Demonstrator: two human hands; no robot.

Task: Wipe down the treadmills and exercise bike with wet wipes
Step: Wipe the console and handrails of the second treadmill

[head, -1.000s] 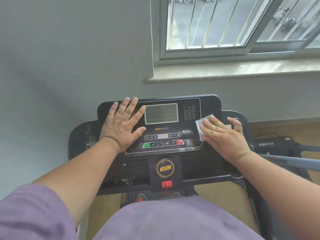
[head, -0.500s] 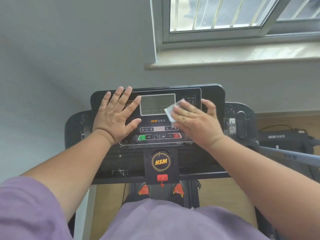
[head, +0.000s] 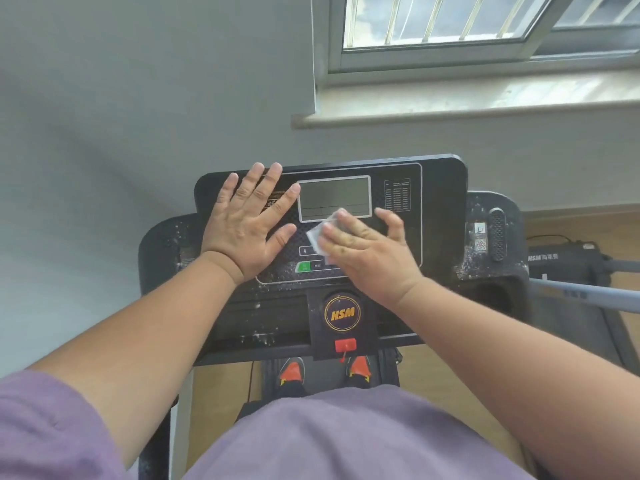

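Right hand (head: 367,258), fingers flat, presses wipe (head: 320,237); now moved leftward from console's (head: 440,209) right edge to centre buttons. Left hand (head: 247,225) stays flat, bracing. Right part apparently wiped; left part remains.

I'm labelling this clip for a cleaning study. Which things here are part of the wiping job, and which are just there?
Part of the job:
wet wipe
treadmill console
right hand pressing the wipe
left hand flat on the console

Just there:
window sill
second treadmill
orange shoes
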